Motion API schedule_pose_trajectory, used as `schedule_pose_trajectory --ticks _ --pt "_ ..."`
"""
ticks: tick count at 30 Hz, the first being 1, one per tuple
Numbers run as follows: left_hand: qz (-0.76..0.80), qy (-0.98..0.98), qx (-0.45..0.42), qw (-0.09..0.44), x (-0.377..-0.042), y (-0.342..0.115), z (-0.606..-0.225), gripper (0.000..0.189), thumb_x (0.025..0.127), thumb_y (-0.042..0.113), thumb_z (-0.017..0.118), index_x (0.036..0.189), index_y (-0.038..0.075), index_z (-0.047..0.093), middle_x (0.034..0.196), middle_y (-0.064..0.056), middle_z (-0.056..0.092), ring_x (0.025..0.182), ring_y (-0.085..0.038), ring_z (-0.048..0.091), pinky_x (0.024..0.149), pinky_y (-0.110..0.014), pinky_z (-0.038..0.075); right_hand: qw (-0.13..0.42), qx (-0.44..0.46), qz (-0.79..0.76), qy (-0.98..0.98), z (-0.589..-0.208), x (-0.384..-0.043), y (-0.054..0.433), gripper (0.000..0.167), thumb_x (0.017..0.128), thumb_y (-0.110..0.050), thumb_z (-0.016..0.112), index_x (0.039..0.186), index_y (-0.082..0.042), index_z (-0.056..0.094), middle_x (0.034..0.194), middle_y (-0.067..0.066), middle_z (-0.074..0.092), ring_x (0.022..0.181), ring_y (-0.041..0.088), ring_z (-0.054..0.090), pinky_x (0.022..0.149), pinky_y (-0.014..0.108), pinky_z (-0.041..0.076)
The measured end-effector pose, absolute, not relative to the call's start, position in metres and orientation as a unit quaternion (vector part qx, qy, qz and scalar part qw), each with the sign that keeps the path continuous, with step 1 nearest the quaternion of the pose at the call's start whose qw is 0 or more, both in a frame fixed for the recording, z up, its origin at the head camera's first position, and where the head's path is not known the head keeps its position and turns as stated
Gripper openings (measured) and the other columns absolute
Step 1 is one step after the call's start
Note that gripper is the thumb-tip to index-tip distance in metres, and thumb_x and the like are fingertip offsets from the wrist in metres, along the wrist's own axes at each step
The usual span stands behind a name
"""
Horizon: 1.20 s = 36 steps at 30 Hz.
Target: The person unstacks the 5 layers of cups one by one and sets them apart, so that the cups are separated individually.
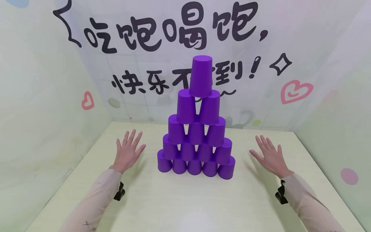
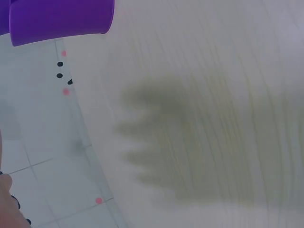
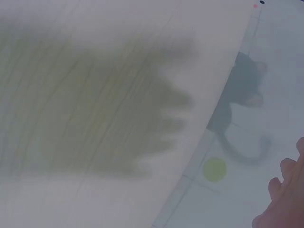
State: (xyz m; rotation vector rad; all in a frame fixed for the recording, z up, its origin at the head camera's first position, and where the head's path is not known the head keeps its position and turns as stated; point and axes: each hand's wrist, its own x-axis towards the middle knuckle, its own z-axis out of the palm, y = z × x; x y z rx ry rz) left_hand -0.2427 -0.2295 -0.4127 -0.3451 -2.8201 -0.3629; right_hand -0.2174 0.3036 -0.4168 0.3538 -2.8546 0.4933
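Observation:
A pyramid of upside-down purple cups (image 1: pixel 194 166) stands on the table, several in the bottom row and narrowing upward to a single top cup (image 1: pixel 202 75). To the left of the stack my left hand (image 1: pixel 127 154) is held over the table, fingers straight and spread, holding nothing. My right hand (image 1: pixel 271 158) mirrors it on the other side, also spread and apart from the cups. In the left wrist view a purple cup (image 2: pixel 61 19) shows at the upper left, with part of the left hand (image 2: pixel 10 204) at the edge. Fingertips of the right hand (image 3: pixel 285 194) enter the right wrist view.
The pale wooden table (image 1: pixel 185 203) ends at a printed fabric backdrop (image 1: pixel 162 109) with large black lettering, hearts and dots. Fabric walls (image 1: pixel 333 135) also flank both sides. Black wrist devices (image 1: pixel 281 193) sit under the sleeves. Hand shadows fall on the tabletop.

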Motion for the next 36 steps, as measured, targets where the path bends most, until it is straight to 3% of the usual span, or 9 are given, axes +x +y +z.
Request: schedule_pose_trajectory --ticks 7,14,19,26,31,36 --pt "-0.137 -0.967 -0.132 0.169 -0.245 -0.234 -0.395 0.058 0.093 0.044 0.034 0.142 0.017 0.019 0.146 -0.014 0.01 0.133 -0.031 -0.004 0.096 -0.065 -0.003 0.14 0.161 0.209 -0.954 -0.413 -0.22 0.301 0.068 0.09 -0.038 0.048 0.141 -0.006 0.018 0.143 0.02 0.018 0.132 0.033 0.01 0.099 0.061 -0.003" --pt "-0.165 -0.955 -0.154 0.194 -0.248 -0.227 -0.361 0.057 0.093 0.043 0.036 0.141 0.015 0.024 0.146 -0.014 0.011 0.133 -0.029 -0.004 0.097 -0.065 -0.003 0.072 0.16 0.291 -0.941 -0.408 -0.22 0.292 0.073 0.088 -0.039 0.052 0.143 -0.014 0.011 0.145 0.016 0.014 0.129 0.038 0.016 0.099 0.059 0.016" --pt "-0.189 -0.944 -0.174 0.207 -0.249 -0.216 -0.33 0.056 0.093 0.042 0.037 0.141 0.016 0.024 0.146 -0.014 0.013 0.133 -0.03 -0.001 0.097 -0.064 -0.002 0.036 0.145 0.324 -0.934 -0.412 -0.217 0.284 0.079 0.083 -0.042 0.058 0.143 -0.018 0.013 0.142 0.019 0.022 0.126 0.041 0.022 0.095 0.06 0.022" --pt "-0.218 -0.923 -0.217 0.229 -0.247 -0.196 -0.289 0.054 0.093 0.041 0.038 0.141 0.017 0.026 0.146 -0.009 0.014 0.133 -0.027 0.002 0.101 -0.06 0.0 0.026 0.173 0.354 -0.919 -0.426 -0.21 0.275 0.09 0.071 -0.037 0.072 0.141 -0.008 0.021 0.138 0.021 0.03 0.122 0.041 0.03 0.093 0.059 0.027" --pt "-0.25 -0.896 -0.262 0.257 -0.246 -0.176 -0.254 0.052 0.093 0.037 0.04 0.139 0.015 0.029 0.145 -0.008 0.019 0.133 -0.026 0.009 0.105 -0.051 0.006 0.01 0.202 0.39 -0.898 -0.436 -0.209 0.268 0.091 0.071 -0.032 0.074 0.14 -0.005 0.022 0.138 0.02 0.03 0.122 0.04 0.032 0.095 0.058 0.027" --pt "-0.285 -0.875 -0.29 0.263 -0.245 -0.155 -0.217 0.051 0.093 0.034 0.042 0.139 0.016 0.03 0.144 -0.002 0.022 0.132 -0.016 0.015 0.107 -0.042 0.012 -0.005 0.223 0.42 -0.879 -0.434 -0.205 0.258 0.088 0.072 -0.024 0.074 0.138 0.002 0.022 0.135 0.025 0.031 0.119 0.041 0.035 0.095 0.057 0.028"
